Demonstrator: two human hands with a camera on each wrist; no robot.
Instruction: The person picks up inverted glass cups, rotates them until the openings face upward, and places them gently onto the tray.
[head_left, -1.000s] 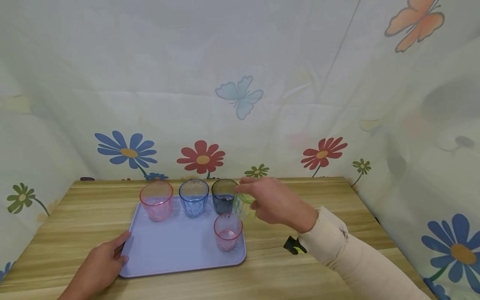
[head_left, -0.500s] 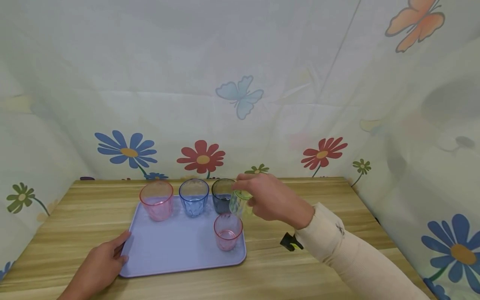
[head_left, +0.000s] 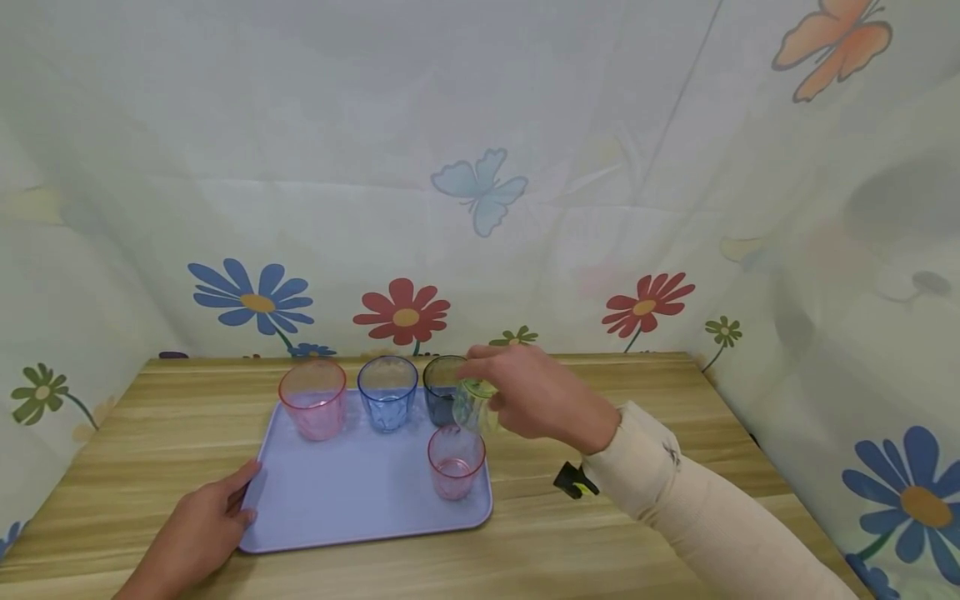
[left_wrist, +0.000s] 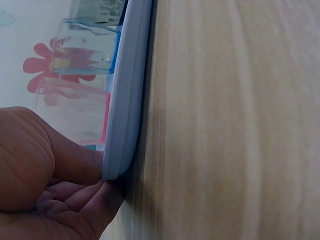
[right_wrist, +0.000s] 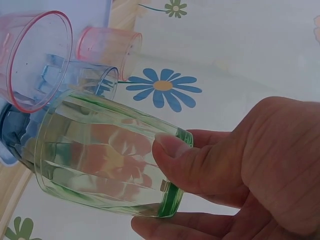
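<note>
My right hand (head_left: 521, 392) grips a clear green glass (right_wrist: 110, 155) by its thick base, fingers and thumb at the base and the mouth turned downward. The glass is over the tray's right side, overlapping a dark grey glass (head_left: 441, 400) in the head view. Just in front stands a small pink glass (head_left: 455, 467) near the tray's right edge. My left hand (head_left: 202, 525) pinches the left rim of the lavender tray (head_left: 330, 500), thumb on top and fingers underneath, as the left wrist view shows. A blue glass (head_left: 387, 400) and another pink glass (head_left: 315, 404) stand along the tray's back.
The tray lies on a wood-grain table (head_left: 637, 533). Behind the table hangs a pale cloth backdrop (head_left: 337, 167) printed with flowers and butterflies. A black piece with a yellow mark (head_left: 576, 481) is by my right wrist.
My right hand has moved the green glass slightly left, toward the dark grey glass and over the tray's edge. The left hand and the tray stay put.
</note>
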